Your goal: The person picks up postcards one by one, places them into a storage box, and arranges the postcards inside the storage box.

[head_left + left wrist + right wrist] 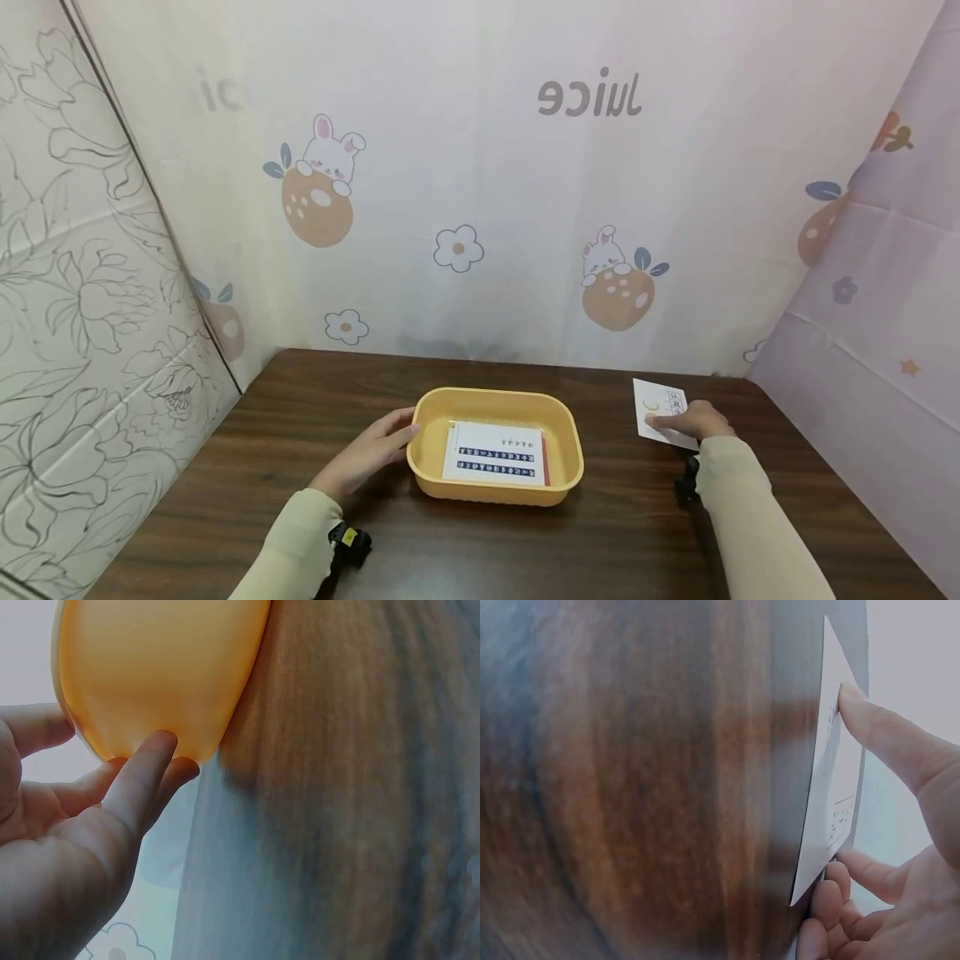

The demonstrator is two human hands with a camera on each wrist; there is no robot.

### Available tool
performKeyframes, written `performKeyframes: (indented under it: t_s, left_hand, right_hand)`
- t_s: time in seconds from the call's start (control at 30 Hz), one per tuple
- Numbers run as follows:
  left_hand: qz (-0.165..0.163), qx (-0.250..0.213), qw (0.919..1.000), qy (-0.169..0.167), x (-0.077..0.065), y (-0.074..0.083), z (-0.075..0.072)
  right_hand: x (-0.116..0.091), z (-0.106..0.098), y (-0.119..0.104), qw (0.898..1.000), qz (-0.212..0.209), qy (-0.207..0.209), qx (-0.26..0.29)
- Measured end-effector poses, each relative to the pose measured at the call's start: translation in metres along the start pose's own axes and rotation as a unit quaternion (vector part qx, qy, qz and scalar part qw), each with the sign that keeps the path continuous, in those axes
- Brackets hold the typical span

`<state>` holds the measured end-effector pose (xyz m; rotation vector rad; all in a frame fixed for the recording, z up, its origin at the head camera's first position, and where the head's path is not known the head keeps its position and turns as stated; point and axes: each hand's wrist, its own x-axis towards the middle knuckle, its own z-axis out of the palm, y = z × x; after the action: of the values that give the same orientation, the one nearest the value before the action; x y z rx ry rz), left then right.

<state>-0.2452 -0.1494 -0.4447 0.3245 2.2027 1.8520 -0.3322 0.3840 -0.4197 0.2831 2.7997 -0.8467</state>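
A yellow plastic basin [495, 492] stands on the table, with white printed cards [498, 446] lying flat inside. Blue bands of characters cross the top card, and a red edge shows beneath it. At the basin's left end, my left hand [371, 454] holds the rim; in the left wrist view its fingers [142, 776] lie along the outer wall [165, 675]. Over to the right, my right hand [697, 421] pinches a white card [652, 404] bearing a small yellow drawing and boxed characters. The right wrist view shows the thumb on the card's face [832, 765], the other fingers at its lower edge.
Dark wood-grain table [465, 550] lies under everything. A patterned curtain [480, 317] hangs along its back edge, with more fabric on the left [105, 333] and right [885, 367]. Dark wrist devices [352, 543] sit on both forearms.
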Motion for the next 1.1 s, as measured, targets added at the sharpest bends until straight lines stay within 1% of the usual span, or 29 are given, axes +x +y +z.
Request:
performKeyframes:
  t_s: [0.1,0.2,0.3,0.4,0.5,0.6,0.73,0.97,1.1]
  left_hand:
    - [0.0,0.001,1.0,0.001,0.0,0.001,0.0]
    - [0.001,-0.002,1.0,0.0,0.0,0.001,-0.001]
    - [0.001,-0.003,1.0,0.001,0.001,0.0,-0.001]
    - [-0.003,0.0,1.0,0.004,0.001,-0.002,-0.001]
    - [-0.004,0.002,1.0,0.003,0.0,-0.003,-0.001]
    - [-0.004,0.002,1.0,0.004,0.0,-0.003,-0.001]
    - [-0.003,0.001,1.0,0.008,-0.001,-0.003,-0.002]
    - [0.001,0.002,1.0,0.004,-0.002,-0.002,-0.003]
    - [0.001,0.003,1.0,0.005,-0.002,-0.002,-0.003]
  right_hand:
    - [0.002,0.0,0.002,1.0,0.002,-0.005,0.022]
    - [0.003,0.0,0.002,1.0,0.012,-0.005,0.018]
    - [0.003,0.0,0.001,0.999,0.035,-0.008,0.021]
    - [0.003,0.0,-0.001,0.999,0.038,-0.016,0.016]
    - [0.005,0.001,0.0,0.999,0.03,-0.021,0.004]
    - [0.007,0.002,0.001,0.999,0.023,-0.021,0.008]
    - [0.006,0.002,0.001,1.0,0.012,-0.015,0.019]
    - [0.005,0.001,0.006,1.0,0.003,-0.005,0.014]
    - [0.01,0.001,0.014,0.999,-0.022,-0.011,0.041]
